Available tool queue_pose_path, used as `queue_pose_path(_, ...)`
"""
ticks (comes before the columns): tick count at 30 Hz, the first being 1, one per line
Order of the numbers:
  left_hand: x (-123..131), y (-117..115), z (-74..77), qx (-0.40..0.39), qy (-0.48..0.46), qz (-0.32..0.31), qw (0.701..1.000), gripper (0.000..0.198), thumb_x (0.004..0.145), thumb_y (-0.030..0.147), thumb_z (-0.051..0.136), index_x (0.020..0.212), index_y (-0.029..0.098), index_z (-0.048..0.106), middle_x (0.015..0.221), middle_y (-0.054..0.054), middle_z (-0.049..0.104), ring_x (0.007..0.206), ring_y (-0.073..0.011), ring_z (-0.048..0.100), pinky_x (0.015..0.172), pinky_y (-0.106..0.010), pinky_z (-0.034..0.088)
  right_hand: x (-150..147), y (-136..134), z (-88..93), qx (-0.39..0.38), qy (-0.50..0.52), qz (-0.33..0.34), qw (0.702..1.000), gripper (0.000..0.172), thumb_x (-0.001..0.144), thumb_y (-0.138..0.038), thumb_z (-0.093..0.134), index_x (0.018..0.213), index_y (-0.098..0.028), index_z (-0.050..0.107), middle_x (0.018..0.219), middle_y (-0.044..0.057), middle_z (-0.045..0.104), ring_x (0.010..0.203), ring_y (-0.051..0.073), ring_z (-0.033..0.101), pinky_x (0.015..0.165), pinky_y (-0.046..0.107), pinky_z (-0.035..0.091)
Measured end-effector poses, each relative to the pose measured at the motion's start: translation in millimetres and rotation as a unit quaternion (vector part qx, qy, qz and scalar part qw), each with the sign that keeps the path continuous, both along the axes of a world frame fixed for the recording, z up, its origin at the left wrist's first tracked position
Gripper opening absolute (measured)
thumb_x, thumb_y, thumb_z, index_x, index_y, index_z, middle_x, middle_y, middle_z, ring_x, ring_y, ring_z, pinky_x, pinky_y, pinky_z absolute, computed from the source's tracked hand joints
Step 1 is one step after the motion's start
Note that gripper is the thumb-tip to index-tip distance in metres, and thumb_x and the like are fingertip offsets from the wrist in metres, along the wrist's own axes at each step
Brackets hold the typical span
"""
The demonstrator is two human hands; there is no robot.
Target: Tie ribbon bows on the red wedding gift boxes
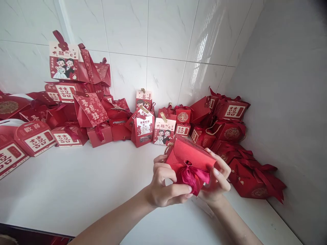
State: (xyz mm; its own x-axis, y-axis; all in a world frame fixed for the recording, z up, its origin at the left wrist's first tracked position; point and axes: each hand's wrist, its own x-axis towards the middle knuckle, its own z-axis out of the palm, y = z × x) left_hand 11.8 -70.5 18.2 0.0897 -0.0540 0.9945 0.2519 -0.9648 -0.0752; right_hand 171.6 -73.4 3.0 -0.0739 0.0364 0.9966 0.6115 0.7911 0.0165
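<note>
A small red gift box (pixel 192 154) with a dark red satin ribbon bow (pixel 194 177) is held above the white surface (pixel 84 183), in front of me. My left hand (pixel 165 187) grips its left side, thumb and fingers pinching the ribbon. My right hand (pixel 217 182) cups the box from the right and underneath, fingers curled on its edge. A gold cord handle (pixel 167 148) shows at the box's far left corner.
Many red wedding favour boxes and bags are heaped along the tiled wall: a tall pile at the left (pixel 76 102), a middle group with cartoon couples (pixel 153 126), and ribboned boxes at the right (pixel 237 149) by the grey side wall (pixel 293 102).
</note>
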Motion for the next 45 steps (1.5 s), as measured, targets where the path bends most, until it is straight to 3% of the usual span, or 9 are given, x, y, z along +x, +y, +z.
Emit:
queue_pose_path(4,1.5,2.1,-5.2,-0.131,-0.052,-0.079,0.987,0.014,0.088,0.03,0.042,0.088,0.021,0.053,0.084,-0.002,0.041,0.08,-0.0149,0.048,0.086,-0.04,0.043,-3.2,-1.6,-1.0,-0.134,-0.002,-0.047,0.99,0.066,0.073,-0.043,0.065,0.13,-0.034,0.033,0.121,0.01,0.034,0.114,0.034,0.04,0.086,0.057,0.042)
queue_pose_path(7,3.4,8.6,-10.0,-0.24,-0.14,-0.128,0.952,0.019,0.091,0.03,0.034,0.097,0.02,0.049,0.102,-0.008,0.045,0.102,-0.0214,0.048,0.088,-0.042,0.043,-6.7,2.0,-4.4,-0.329,0.087,-0.038,0.939,0.051,0.076,-0.045,0.061,0.12,-0.025,0.046,0.111,0.01,0.044,0.11,0.032,0.042,0.089,0.055,0.041)
queue_pose_path(9,3.8,14.4,-11.8,-0.283,-0.167,-0.116,0.937,0.017,0.09,0.029,0.036,0.096,0.02,0.049,0.107,-0.008,0.047,0.108,-0.0225,0.046,0.091,-0.042,0.04,-9.0,5.1,-3.9,-0.448,0.212,0.042,0.867,0.044,0.079,-0.048,0.056,0.114,-0.023,0.051,0.105,0.009,0.052,0.105,0.029,0.048,0.088,0.051,0.043)
queue_pose_path(14,2.4,26.2,-13.6,-0.455,-0.15,-0.086,0.873,0.021,0.085,0.024,0.043,0.105,0.022,0.05,0.12,-0.007,0.05,0.118,-0.0227,0.043,0.098,-0.042,0.036,-9.1,7.0,9.4,-0.604,0.459,0.309,0.574,0.042,0.077,-0.057,0.049,0.096,-0.02,0.054,0.089,0.009,0.063,0.084,0.027,0.061,0.071,0.044,0.053)
queue_pose_path(16,2.3,28.0,-14.4,-0.495,-0.118,-0.12,0.852,0.026,0.086,0.023,0.04,0.109,0.022,0.052,0.122,-0.007,0.051,0.117,-0.0225,0.045,0.098,-0.042,0.037,-8.1,5.8,13.5,-0.632,0.44,0.375,0.516,0.042,0.073,-0.057,0.05,0.088,-0.018,0.056,0.081,0.011,0.064,0.079,0.029,0.062,0.065,0.045,0.053)
queue_pose_path(21,3.8,26.0,-16.1,-0.472,-0.057,-0.185,0.86,0.036,0.087,0.024,0.04,0.123,0.024,0.048,0.128,-0.008,0.049,0.114,-0.0229,0.049,0.093,-0.04,0.043,-8.0,5.1,11.3,-0.637,0.373,0.443,0.508,0.042,0.073,-0.055,0.05,0.085,-0.016,0.059,0.079,0.014,0.064,0.076,0.028,0.063,0.07,0.046,0.052)
queue_pose_path(32,4.2,23.1,-17.3,-0.371,-0.021,-0.153,0.916,0.043,0.088,0.023,0.04,0.131,0.027,0.038,0.127,-0.011,0.045,0.113,-0.0241,0.048,0.082,-0.037,0.049,-5.6,1.1,14.6,-0.604,0.429,0.437,0.51,0.035,0.075,-0.05,0.05,0.085,-0.018,0.06,0.088,0.01,0.065,0.074,0.025,0.062,0.07,0.044,0.052)
queue_pose_path(41,2.8,26.1,-19.0,-0.405,-0.059,-0.213,0.887,0.035,0.087,0.03,0.041,0.122,0.021,0.042,0.124,-0.012,0.048,0.11,-0.024,0.049,0.083,-0.038,0.047,-2.5,3.0,18.0,-0.609,0.487,0.41,0.474,0.034,0.072,-0.051,0.054,0.085,-0.021,0.061,0.082,0.005,0.067,0.07,0.024,0.063,0.059,0.037,0.054)
queue_pose_path(45,-0.1,28.5,-17.3,-0.43,-0.079,-0.247,0.865,0.038,0.085,0.04,0.041,0.118,0.02,0.042,0.118,-0.012,0.054,0.107,-0.0254,0.051,0.083,-0.04,0.046,-4.7,1.5,18.1,-0.589,0.51,0.352,0.518,0.036,0.069,-0.054,0.06,0.084,-0.022,0.061,0.075,0.001,0.067,0.068,0.021,0.063,0.057,0.032,0.054)
